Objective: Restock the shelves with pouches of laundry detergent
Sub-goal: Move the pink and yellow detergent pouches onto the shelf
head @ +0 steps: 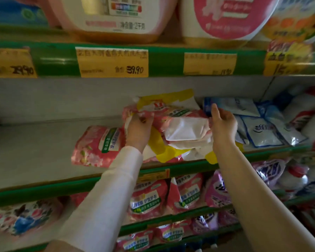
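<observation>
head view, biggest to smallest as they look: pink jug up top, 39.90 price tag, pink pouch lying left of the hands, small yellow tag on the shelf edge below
1. pink jug, even cropped
2-3. 39.90 price tag and lying pink pouch look alike, unranked
4. small yellow tag

Pink floral pouch (pixel 96 145), pink-white pouch with yellow edge (pixel 173 113), blue-white pouches (pixel 258 124), green shelf edge (pixel 162 60), yellow price tags (pixel 114 62).

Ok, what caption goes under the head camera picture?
Left hand grips and right hand steadies a pink detergent pouch over a pile on the shelf.
</observation>
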`<action>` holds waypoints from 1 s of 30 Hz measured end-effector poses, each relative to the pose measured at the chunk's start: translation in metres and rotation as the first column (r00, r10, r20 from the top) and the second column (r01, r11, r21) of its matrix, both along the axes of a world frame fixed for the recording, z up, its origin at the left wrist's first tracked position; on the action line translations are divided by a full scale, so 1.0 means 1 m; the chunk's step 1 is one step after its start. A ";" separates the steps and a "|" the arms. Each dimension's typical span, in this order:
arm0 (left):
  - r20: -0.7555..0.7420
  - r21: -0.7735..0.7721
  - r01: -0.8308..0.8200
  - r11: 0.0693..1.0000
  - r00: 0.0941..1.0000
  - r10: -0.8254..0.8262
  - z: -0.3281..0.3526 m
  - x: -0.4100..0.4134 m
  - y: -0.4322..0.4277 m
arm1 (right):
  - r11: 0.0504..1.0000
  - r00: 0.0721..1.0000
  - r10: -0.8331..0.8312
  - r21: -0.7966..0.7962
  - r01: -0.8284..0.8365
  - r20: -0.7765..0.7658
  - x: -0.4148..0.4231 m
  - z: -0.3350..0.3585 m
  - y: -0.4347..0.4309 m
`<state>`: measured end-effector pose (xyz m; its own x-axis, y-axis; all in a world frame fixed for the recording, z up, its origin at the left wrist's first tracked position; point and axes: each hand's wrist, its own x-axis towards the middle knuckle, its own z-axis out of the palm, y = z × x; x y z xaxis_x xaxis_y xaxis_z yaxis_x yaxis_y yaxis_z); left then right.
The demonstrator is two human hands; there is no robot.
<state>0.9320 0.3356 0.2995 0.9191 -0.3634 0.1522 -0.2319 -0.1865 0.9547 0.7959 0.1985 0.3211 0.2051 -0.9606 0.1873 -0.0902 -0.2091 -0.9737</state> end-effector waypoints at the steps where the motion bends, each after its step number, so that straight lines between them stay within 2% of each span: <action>1: 0.028 0.057 0.002 0.998 1.000 -0.004 0.000 0.004 -0.006 | 1.000 0.999 0.008 0.013 -0.008 -0.048 0.002 0.000 -0.013; 5: 0.089 0.159 -0.026 0.987 0.996 0.011 0.005 0.020 -0.026 | 0.995 0.970 0.097 0.037 -0.091 -0.224 0.009 0.002 -0.059; 11: 0.065 0.275 -0.091 0.957 0.995 0.076 0.013 0.033 -0.052 | 0.920 0.900 0.364 0.243 -0.307 -0.241 0.023 -0.010 -0.102; 16: 0.060 0.321 -0.102 0.942 0.994 0.088 0.007 0.036 -0.057 | 0.889 0.833 0.458 0.187 -0.419 -0.311 0.042 -0.018 -0.111; 21: 0.004 0.259 -0.108 0.960 0.994 0.110 0.004 0.044 -0.053 | 0.849 0.719 0.513 0.152 -0.507 -0.468 0.064 -0.010 -0.110; 25: -0.107 0.190 -0.010 0.982 0.994 0.031 -0.002 0.050 -0.053 | 0.789 0.626 0.559 0.118 -0.603 -0.543 0.072 -0.007 -0.109; 28: -0.246 -0.024 0.067 0.997 0.967 -0.071 -0.012 0.052 -0.053 | 0.738 0.622 0.660 0.209 -0.641 -0.422 0.071 -0.010 -0.106; 30: -0.234 -0.053 0.060 0.997 0.970 -0.071 -0.013 0.051 -0.055 | 0.682 0.622 0.731 0.307 -0.663 -0.281 0.071 -0.012 -0.106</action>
